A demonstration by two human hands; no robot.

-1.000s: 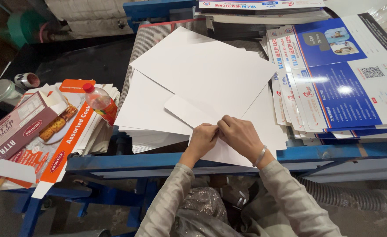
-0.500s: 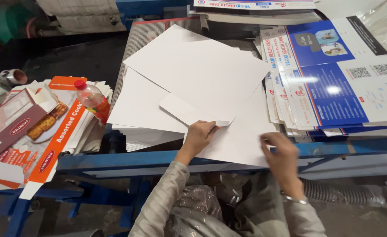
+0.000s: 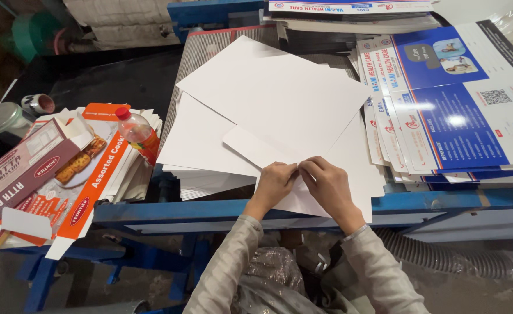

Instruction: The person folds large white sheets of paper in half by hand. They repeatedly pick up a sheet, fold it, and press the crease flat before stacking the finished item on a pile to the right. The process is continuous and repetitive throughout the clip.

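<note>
We saw a white folded sheet [image 3: 256, 148] on top of the pile of white paper [image 3: 279, 99], near the front edge of the blue counter [image 3: 210, 210]. Its long axis ran from the far left toward the near right, and its near end pointed to the person. Both hands met at this near end. The left hand [image 3: 275, 181] and the right hand [image 3: 328, 183] touched each other, with fingers closed together and pinching the sheet's edge; neither was clearly nearer. To the right lay stacked blue printed leaflets [image 3: 454, 116]. To the left were flat orange cartons [image 3: 87, 186], a small bottle with red cap [image 3: 137, 132] and a metal tin [image 3: 3, 119].
</note>
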